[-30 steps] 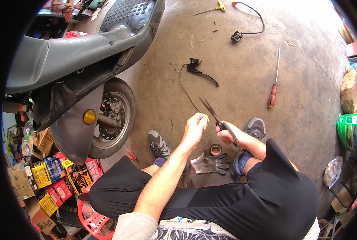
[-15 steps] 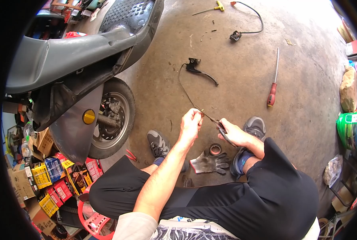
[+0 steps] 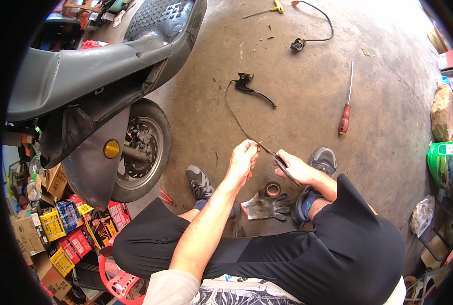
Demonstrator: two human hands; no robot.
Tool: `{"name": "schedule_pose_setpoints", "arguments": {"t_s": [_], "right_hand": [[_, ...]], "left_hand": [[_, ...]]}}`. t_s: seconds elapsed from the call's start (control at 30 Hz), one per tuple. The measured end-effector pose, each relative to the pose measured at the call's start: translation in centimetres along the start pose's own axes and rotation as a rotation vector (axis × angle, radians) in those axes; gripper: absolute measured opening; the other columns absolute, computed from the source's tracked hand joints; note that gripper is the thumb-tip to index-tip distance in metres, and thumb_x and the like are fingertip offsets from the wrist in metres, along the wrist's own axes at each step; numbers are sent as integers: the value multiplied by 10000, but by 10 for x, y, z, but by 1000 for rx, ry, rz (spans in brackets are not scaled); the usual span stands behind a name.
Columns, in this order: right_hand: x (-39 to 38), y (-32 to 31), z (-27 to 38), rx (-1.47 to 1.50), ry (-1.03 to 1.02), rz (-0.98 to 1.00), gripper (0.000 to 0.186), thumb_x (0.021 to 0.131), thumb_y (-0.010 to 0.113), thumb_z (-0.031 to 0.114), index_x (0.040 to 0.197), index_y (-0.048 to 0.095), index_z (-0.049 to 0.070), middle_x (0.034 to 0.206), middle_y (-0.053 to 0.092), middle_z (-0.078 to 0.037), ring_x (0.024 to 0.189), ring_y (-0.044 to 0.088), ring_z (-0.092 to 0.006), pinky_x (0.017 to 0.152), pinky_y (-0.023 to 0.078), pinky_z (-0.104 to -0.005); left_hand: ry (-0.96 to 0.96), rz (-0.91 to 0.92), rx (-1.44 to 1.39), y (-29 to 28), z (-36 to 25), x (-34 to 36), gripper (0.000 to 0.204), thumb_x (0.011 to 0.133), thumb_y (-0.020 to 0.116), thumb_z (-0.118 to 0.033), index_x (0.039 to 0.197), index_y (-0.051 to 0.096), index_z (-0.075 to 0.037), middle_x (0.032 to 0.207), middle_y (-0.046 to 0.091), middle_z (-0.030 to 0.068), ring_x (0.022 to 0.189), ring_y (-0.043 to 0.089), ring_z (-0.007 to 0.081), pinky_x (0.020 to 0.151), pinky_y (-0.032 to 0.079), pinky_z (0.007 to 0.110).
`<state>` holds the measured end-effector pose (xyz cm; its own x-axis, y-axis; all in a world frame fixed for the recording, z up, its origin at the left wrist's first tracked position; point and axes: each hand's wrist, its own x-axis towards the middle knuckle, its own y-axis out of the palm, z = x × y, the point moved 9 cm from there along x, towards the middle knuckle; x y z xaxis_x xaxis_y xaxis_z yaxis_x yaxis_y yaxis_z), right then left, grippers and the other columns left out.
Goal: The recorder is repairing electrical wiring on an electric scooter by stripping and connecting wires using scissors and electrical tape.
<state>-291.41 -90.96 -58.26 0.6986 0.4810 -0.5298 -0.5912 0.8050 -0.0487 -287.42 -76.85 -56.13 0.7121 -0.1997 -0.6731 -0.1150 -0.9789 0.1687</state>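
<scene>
My left hand is closed, its fingertips pinching a thin dark wire. The wire runs up from there to a black brake lever lying on the concrete floor. A short red bit shows beside the fingers of this hand. In my right hand is a pair of dark-handled pliers, gripped with the jaws toward the left hand. Those jaws meet the wire just right of the left fingertips; whether they are fully closed on it is too small to tell.
A scooter wheel and grey bodywork stand at left. On the floor lie a red screwdriver, a yellow-handled tool, a cable with connector, grey gloves, a tape roll and red-handled pliers. Boxes crowd the left.
Both hands have shifted very slightly, and a red bit now shows by my left hand. The pliers stay at the wire; the lever has not moved.
</scene>
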Motion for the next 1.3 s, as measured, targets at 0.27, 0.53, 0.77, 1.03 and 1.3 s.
{"name": "schedule_pose_setpoints", "arguments": {"t_s": [0.27, 0.53, 0.77, 1.03, 1.3], "right_hand": [[-7, 30, -15, 773, 98, 329, 197, 850, 609, 184, 976, 505, 75, 741, 492, 13, 554, 420, -89, 491, 338, -236], [24, 9, -25, 761, 117, -97, 202, 853, 608, 136, 986, 463, 86, 606, 419, 19, 485, 399, -99, 446, 313, -263], [15, -40, -100, 503, 73, -383, 259, 851, 509, 109, 1083, 395, 104, 735, 457, -11, 566, 444, -110, 460, 350, -244], [14, -27, -50, 604, 73, -293, 383, 709, 570, 104, 1053, 430, 14, 871, 545, -136, 630, 558, -196, 502, 435, -276], [3, -43, -58, 631, 89, -356, 373, 713, 569, 75, 1051, 427, 8, 881, 555, -146, 625, 566, -201, 512, 447, -285]], "left_hand": [[-52, 130, -58, 8, 5, 3, 190, 979, 529, -237, 902, 516, -63, 613, 365, -78, 478, 247, 16, 434, 195, 196], [-31, -25, 32, -11, -21, -13, 190, 936, 583, -248, 936, 534, -64, 637, 386, -63, 483, 306, 39, 413, 250, 198], [327, 2, 540, 17, -15, 8, 512, 895, 507, -162, 1326, 320, 40, 818, 663, 94, 791, 627, 148, 781, 493, 312], [494, -55, 854, -25, 44, 5, 278, 898, 440, -97, 1126, 575, -14, 676, 661, 114, 658, 667, 281, 617, 526, 381], [720, -138, 1195, 15, -58, -25, 364, 863, 566, -95, 1212, 498, -18, 1106, 570, 194, 1042, 551, 373, 860, 453, 463]]}}
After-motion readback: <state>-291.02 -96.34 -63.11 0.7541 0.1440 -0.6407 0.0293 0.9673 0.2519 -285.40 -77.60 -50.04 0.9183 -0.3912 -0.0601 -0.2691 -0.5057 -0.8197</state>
